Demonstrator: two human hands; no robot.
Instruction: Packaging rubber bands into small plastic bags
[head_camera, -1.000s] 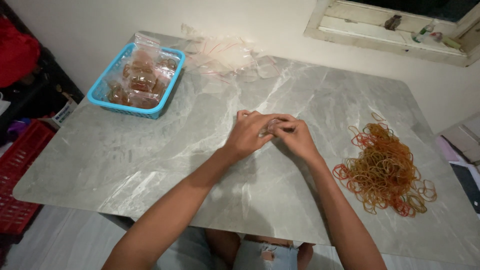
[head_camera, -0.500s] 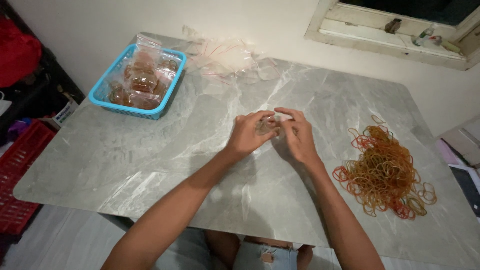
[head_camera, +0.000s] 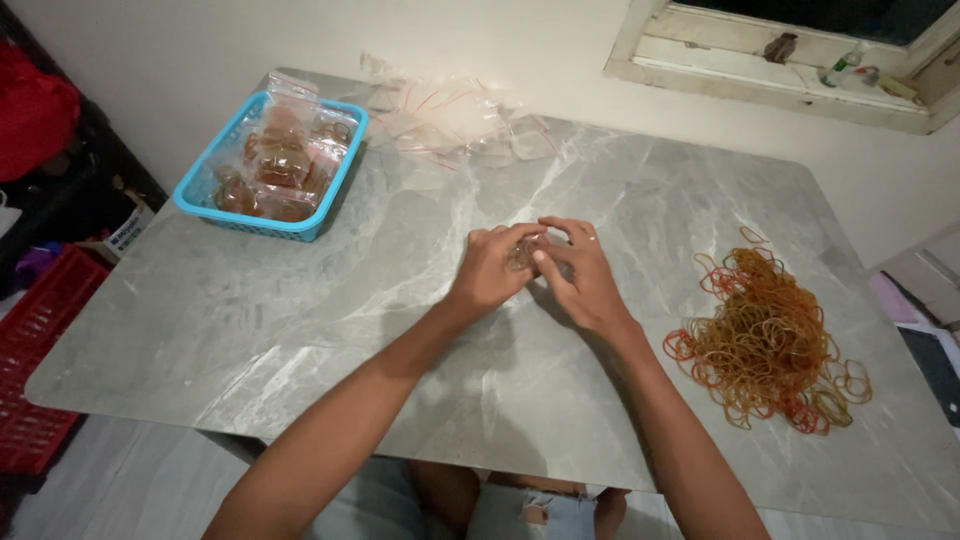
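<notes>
My left hand (head_camera: 492, 268) and my right hand (head_camera: 578, 272) meet in the middle of the worktop (head_camera: 300, 330). My fingers curl in and pinch a small clear bag (head_camera: 522, 252) between them. It is thin, shiny plastic, and something brownish shows inside. My fingers hide most of it, so I cannot tell what is in it.

The worktop is flat, smooth grey stone with white streaks like marble. Its corners are round.

Off to my right, well apart from my hands, lies a big loose pile of rubber bands (head_camera: 768, 340). They are thin, stretchy loops, mostly brown and orange, with some red and yellow ones at the edges.

At the far left corner sits a blue plastic basket (head_camera: 213, 205) with little holes in its sides. It holds filled little clear bags (head_camera: 283, 160) with brown stuff inside. Just beside the basket, near the wall, lies a crinkly heap of empty clear bags (head_camera: 455, 120) with thin red strips.
</notes>
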